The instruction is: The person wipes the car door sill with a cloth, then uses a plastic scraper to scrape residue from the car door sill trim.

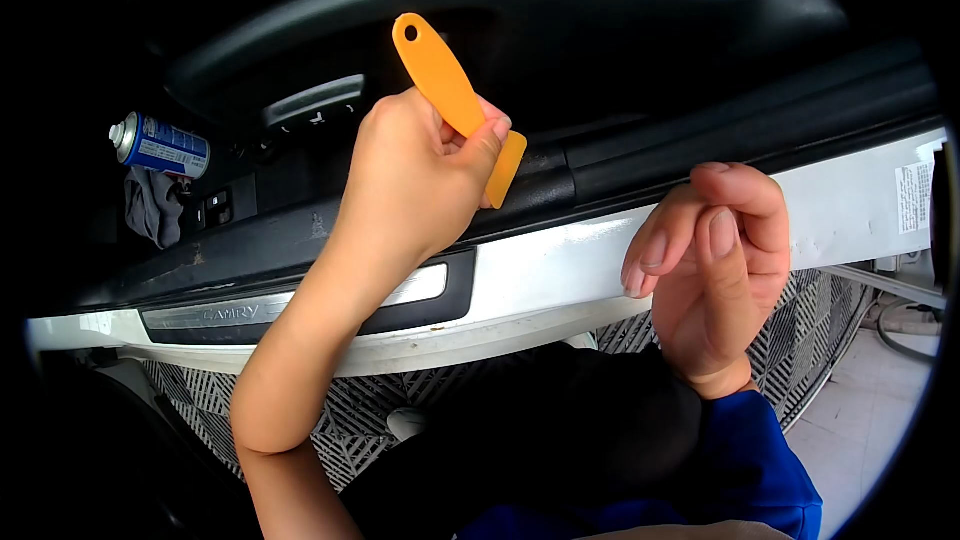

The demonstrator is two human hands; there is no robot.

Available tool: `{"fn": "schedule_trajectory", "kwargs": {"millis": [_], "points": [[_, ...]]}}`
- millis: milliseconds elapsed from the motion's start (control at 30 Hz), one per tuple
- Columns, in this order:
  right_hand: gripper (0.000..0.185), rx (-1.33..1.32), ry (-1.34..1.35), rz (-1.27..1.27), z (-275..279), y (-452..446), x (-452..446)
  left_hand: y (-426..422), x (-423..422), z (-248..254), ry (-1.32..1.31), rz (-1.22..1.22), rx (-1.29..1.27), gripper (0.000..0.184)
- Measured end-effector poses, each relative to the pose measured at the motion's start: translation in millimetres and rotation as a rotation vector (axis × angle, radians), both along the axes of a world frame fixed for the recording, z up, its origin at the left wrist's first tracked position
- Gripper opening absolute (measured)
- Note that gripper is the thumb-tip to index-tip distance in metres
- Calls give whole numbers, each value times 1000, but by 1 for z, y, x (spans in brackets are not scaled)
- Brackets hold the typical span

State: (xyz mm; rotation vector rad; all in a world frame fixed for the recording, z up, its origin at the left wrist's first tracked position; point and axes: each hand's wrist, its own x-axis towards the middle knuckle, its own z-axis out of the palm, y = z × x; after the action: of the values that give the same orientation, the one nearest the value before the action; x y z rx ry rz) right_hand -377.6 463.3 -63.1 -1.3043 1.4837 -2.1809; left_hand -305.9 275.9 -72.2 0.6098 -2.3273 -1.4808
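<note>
My left hand is closed around a yellow plastic scraper, its rounded handle with a hole pointing up and its flat blade showing below the fingers. The blade is over the black trim beside the white door sill; contact cannot be made out. To the right, over the white sill, my right hand is turned palm up. Its fingers are loosely bent and apart, and nothing shows in them.
A blue and white spray can lies at the left, above a grey cloth. A black seat side spans the top. A CAMRY sill plate is at lower left. Beneath is grey floor grating; a cable lies right.
</note>
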Motion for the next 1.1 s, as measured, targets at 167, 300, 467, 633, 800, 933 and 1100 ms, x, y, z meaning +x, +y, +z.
{"fn": "schedule_trajectory", "kwargs": {"millis": [167, 300, 467, 633, 800, 933, 1100], "points": [[28, 28, -21, 1, 0, -2, 2, 1, -1, -2, 24, 9, 67, 15], [28, 49, -35, 14, 0, -5, 5, 3, -3, -6, 56, 9, 79, 15], [27, 60, 7, 36, -1, -9, 7, 4, -1, -8, 52, 20, 57, 14], [25, -53, -179, 13, 0, -1, 8, -1, 12, 8, 176, 25, -106, 15], [25, -31, -129, 11, 0, -2, 6, -2, 9, 3, 11, -9, -79, 14], [28, -7, 41, 7, -5, -4, 0, 1, 5, 3, -28, 0, -40, 14], [28, -29, 26, 2, -6, -2, 0, -4, 17, 20, 315, 125, -80, 21]]}}
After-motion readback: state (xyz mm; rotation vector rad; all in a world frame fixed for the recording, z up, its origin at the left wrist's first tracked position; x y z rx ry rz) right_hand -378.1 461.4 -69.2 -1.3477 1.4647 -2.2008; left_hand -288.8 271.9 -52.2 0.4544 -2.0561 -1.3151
